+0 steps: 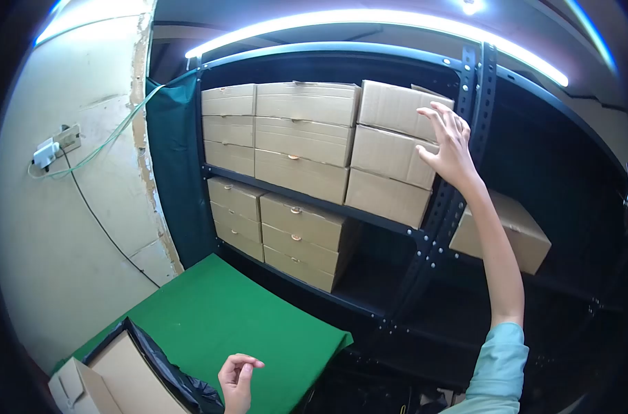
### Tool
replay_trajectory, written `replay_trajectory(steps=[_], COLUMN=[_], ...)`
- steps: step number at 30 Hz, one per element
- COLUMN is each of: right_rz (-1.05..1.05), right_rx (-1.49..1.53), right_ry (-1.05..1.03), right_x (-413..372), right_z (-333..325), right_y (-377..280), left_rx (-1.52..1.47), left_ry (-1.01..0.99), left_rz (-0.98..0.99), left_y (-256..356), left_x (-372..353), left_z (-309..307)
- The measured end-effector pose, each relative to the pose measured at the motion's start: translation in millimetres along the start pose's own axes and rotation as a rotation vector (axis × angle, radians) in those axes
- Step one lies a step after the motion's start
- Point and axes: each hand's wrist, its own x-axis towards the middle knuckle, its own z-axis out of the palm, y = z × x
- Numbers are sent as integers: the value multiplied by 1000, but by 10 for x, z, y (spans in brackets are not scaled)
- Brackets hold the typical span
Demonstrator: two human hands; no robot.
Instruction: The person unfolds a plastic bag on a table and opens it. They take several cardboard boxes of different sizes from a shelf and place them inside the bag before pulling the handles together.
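Note:
My right hand (450,141) is raised in front of the right-hand stack on the upper shelf. Its fingers are spread and bent, overlapping the right side of the top cardboard box (393,107), while the thumb lies over the middle cardboard box (390,153). A third cardboard box (386,196) forms the bottom of that stack. Low in the view, my left hand (236,379) hovers over the green-covered table (238,310) with its fingers curled in toward the thumb and nothing showing in them. Beside it stands an open carton (131,376) with black plastic along its edge.
Dark metal shelving (314,190) holds more stacked boxes (303,131) above and drawer-fronted boxes (300,238) below. Past the upright post (459,138), a single box (514,224) sits behind my right forearm. A plugged-in adapter (46,155) and its cables hang on the left wall.

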Motion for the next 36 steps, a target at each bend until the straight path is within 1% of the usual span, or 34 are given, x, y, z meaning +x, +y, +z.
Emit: replay_trajectory(steps=[2,4,7,8,11,12,13,15,16,22,25,27,29,32,35,36], right_rz=[4,30,79,148,134,138,109,114,110,63,24,-71,-117,-159,-19,39], right_rx=[-82,-130,-309,-391,-370,-349,-337,-302,-307,-261,-296,-311,-356,-327,-212,-210], right_ry=[25,63,-151,-353,-462,-450,-375,-337,-286,-206,-102,54,114,186,-6,-126], right_x=[217,409,574,651,686,686,676,703,711,771,741,693,655,638,735,796], right_z=[268,393,446,447,502,538,559,564,598,630,624,664,686,719,726,677], right_y=[202,294,374,384,413,421,440,441,443,434,393,383,349,369,509,534], left_rx=[28,55,79,90,107,110,115,140,155,246,265,298,320,343,350,347], left_ry=[29,61,130,161,235,253,272,287,292,347,374,366,360,343,309,297], left_rz=[-19,-35,-49,-49,-54,-57,-60,-61,-58,-38,-35,-31,-30,-56,-70,-72], left_y=[-75,-148,-254,-288,-368,-369,-363,-349,-335,-422,-520,-598,-642,-669,-704,-704], left_x=[41,69,66,55,7,-7,-30,-60,-73,-208,-269,-300,-300,-333,-324,-323], left_z=[28,24,5,-1,7,15,13,11,-9,-127,-188,-255,-290,-309,-317,-305])
